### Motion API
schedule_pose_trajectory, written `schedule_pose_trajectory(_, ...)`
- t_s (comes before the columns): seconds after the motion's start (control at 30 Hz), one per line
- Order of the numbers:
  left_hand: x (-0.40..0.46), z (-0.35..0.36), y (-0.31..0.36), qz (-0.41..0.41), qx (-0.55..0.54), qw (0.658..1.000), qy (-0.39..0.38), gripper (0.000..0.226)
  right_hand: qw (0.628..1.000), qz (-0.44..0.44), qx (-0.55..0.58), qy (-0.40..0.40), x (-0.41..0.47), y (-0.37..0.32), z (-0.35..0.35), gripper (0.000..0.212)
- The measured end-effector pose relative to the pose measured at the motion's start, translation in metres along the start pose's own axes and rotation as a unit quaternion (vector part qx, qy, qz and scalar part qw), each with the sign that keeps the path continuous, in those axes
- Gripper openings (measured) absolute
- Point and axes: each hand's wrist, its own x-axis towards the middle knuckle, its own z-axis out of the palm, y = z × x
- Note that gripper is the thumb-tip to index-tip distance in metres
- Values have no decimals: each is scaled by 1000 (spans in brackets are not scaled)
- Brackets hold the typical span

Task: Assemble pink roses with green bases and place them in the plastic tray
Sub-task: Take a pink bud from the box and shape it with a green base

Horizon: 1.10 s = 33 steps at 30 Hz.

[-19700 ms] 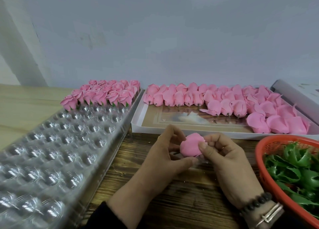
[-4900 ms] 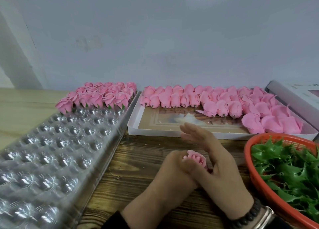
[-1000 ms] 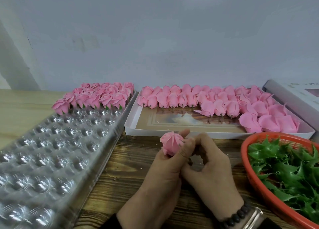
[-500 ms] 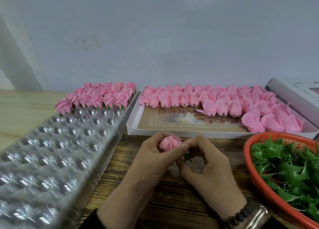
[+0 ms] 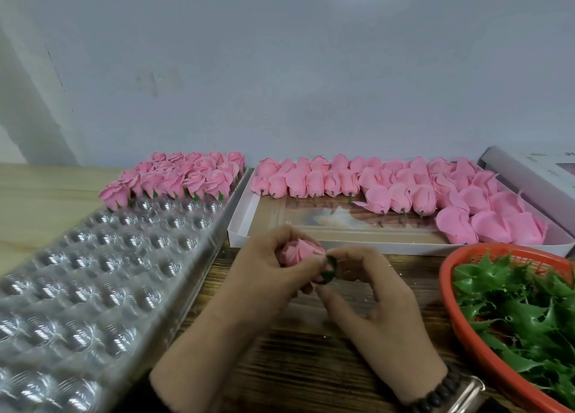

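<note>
Inspector: Head view, nearest first. The left hand (image 5: 273, 269) curls round the pink rose (image 5: 300, 252); the right hand (image 5: 370, 291) pinches a green base (image 5: 329, 269) against its underside, above the wooden table (image 5: 311, 366).

Assessor: Advice for the fit?

Inspector: In my judgement, seat the base squarely and press lightly; the petals look easily creased.

Assessor: Beyond the hands?

Inspector: The plastic tray (image 5: 93, 288) lies left, finished roses (image 5: 186, 176) filling its far rows only. The red basket (image 5: 460, 328) of spare bases sits right; unassembled buds (image 5: 389, 185) wait in the white box (image 5: 242, 226) behind.
</note>
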Motion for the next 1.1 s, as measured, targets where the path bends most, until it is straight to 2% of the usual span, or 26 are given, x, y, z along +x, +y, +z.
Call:
schedule_pose_trajectory(0.13,19,-31,23,29,92,993,61,10,999,32,6,9,0,1,-1,23)
schedule_pose_trajectory(0.23,43,-74,30,46,174,976,123,11,999,45,-7,-4,-1,2,-1,20)
schedule_pose_trajectory(0.4,83,-165,9,13,305,924,232,21,999,44,-14,-3,1,4,0,19)
schedule_pose_trajectory(0.53,103,-210,-10,-32,379,880,284,25,998,48,-30,-5,0,8,0,20)
schedule_pose_trajectory(0.6,109,-215,-18,-47,430,854,287,25,998,61,-30,-8,1,8,0,20)
schedule_pose_trajectory(0.7,114,-217,-30,-71,468,838,273,25,998,52,-43,-14,1,7,0,27)
schedule_pose_trajectory(0.83,122,-220,-43,-99,504,821,249,17,996,40,-76,-19,1,6,0,26)
schedule_pose_trajectory(0.93,128,-223,-52,-122,515,816,231,18,995,20,-92,-14,2,7,0,27)
schedule_pose_trajectory(1.1,135,-229,-58,-125,523,809,236,23,996,56,-70,-28,3,6,-1,26)
